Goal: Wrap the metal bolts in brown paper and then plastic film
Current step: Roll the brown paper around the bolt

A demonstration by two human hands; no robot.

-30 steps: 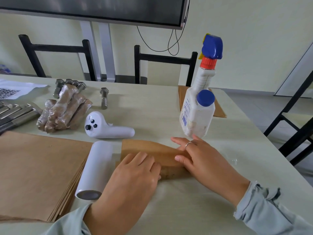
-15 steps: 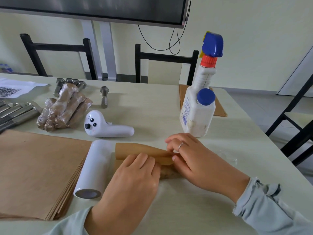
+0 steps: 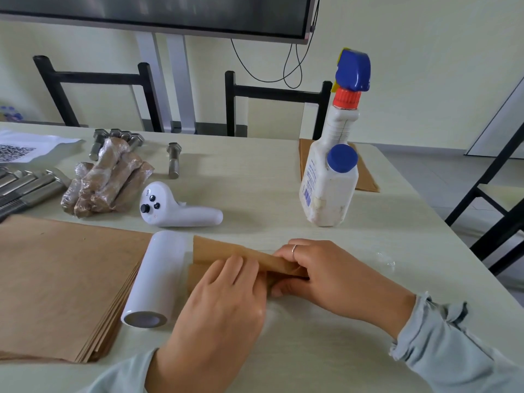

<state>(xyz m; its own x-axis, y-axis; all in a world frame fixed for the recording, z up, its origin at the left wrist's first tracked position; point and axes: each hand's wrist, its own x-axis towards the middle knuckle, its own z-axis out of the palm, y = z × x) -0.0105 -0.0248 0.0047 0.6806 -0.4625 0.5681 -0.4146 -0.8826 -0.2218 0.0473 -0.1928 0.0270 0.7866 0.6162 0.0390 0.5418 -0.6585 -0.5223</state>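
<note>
A sheet of brown paper [image 3: 226,252] is rolled into a tube in front of me; the bolt inside is hidden. My left hand [image 3: 218,302] presses flat on the roll's near side. My right hand [image 3: 326,273] curls its fingers round the roll's right end. A white roll of plastic film [image 3: 154,279] lies just left of the paper. Several wrapped bolts [image 3: 105,180] sit in a pile at the back left, with bare bolts [image 3: 173,160] behind and beside them and more bare bolts [image 3: 25,185] at the far left edge.
A stack of brown paper sheets [image 3: 62,285] covers the near left. A white controller [image 3: 175,211] lies behind the roll. A white spray bottle [image 3: 331,177] stands to the right, brown paper [image 3: 365,177] behind it. Black chairs [image 3: 278,95] line the table's far edge.
The paper has been rolled tighter toward me. My right hand went from lying flat on the sheet to curling round the roll's right end. My left hand stayed pressing on it.
</note>
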